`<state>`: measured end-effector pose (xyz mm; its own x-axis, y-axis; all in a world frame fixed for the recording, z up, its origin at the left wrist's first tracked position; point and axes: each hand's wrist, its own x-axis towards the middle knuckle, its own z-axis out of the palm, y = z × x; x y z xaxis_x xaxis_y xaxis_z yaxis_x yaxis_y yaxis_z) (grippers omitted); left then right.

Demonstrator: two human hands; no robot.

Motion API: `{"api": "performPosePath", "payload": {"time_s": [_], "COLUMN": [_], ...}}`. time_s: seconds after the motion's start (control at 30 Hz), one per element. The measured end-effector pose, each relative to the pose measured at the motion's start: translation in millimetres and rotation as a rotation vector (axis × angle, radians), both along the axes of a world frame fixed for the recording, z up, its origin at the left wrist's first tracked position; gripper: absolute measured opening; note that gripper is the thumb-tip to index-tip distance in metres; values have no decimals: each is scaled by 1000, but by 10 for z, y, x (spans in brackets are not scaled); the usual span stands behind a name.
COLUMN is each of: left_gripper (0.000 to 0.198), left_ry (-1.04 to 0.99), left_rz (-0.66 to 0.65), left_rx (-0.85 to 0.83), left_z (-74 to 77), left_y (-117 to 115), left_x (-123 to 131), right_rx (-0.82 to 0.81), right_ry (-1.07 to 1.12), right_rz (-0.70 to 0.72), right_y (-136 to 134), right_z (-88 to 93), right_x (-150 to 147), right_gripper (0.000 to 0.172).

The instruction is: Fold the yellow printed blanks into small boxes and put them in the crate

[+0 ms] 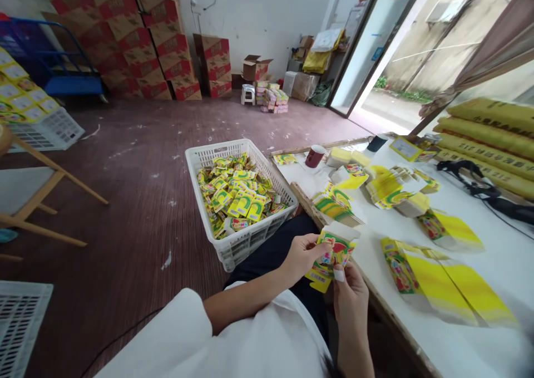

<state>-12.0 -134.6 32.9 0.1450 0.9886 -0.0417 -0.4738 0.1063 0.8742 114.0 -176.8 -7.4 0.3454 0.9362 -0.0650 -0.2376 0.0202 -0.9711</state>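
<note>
Over my lap, both hands hold one small yellow and green printed carton [337, 250] with its end flaps sticking out. My left hand [306, 258] pinches its left side, thumb across the printed front. The lower right corner is gripped by my right hand [350, 291], which has a white wrap around one fingertip. Beside my knees stands a white plastic crate [221, 250] filled with small yellow printed packs [242, 197]. On the table, close to my hands, lies a stack of flat cartons [336, 202].
The white table [371, 255] on my right carries more carton stacks [438, 278], a dark red mug [315, 156] and black cables [471, 180]. Yellow sacks [492, 138] are piled at its far right. Left are a chair [29, 194], a blue trolley [73, 84] and stacked boxes [125, 38].
</note>
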Motion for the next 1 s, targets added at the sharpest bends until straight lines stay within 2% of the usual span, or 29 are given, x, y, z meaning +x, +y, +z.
{"api": "performPosePath", "payload": {"time_s": [0.2, 0.47, 0.8, 1.0], "left_gripper": [56, 58, 49, 50], "left_ry": [-12, -2, -10, -32], "left_rz": [-19, -25, 7, 20], "left_rx": [33, 48, 36, 22], "left_z": [8, 14, 20, 38], "left_y": [-27, -35, -63, -73], "left_x": [19, 29, 62, 68], "right_rx": [56, 34, 5, -4], "right_ry": [-71, -19, 29, 30], "right_rz": [24, 25, 21, 14], "right_y": [-56, -66, -68, -72], "right_z": [24, 22, 54, 44], "right_x": [-10, -45, -74, -66], "right_gripper": [36, 35, 38, 39]}}
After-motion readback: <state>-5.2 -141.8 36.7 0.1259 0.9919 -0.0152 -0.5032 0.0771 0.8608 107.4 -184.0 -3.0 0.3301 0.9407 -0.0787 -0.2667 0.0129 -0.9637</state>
